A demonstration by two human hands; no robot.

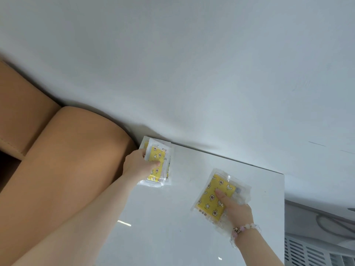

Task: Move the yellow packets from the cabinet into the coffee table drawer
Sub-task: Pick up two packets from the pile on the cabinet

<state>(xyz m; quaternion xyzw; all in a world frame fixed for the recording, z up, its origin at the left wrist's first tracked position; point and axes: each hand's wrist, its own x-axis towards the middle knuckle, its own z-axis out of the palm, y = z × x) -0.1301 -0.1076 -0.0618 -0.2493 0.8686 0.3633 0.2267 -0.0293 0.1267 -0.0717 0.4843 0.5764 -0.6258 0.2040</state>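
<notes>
The left hand [141, 166] grips a packet stack [159, 160] at the far corner of the white top [192, 237], the right hand [238, 210] pinches another packet [213, 196] under its thumb, likely to carry both loads at once; each yellow pad sits in a clear wrapper, and no drawer is in view.

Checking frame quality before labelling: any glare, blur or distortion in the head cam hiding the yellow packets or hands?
Head view: soft, even light; the glossy cabinet top shows only small glints. Head view: clear wrap on the left packets and right packets shines slightly, yellow print visible. Head view: whole frame tilted and a little soft; left hand and right hand unobscured.
</notes>
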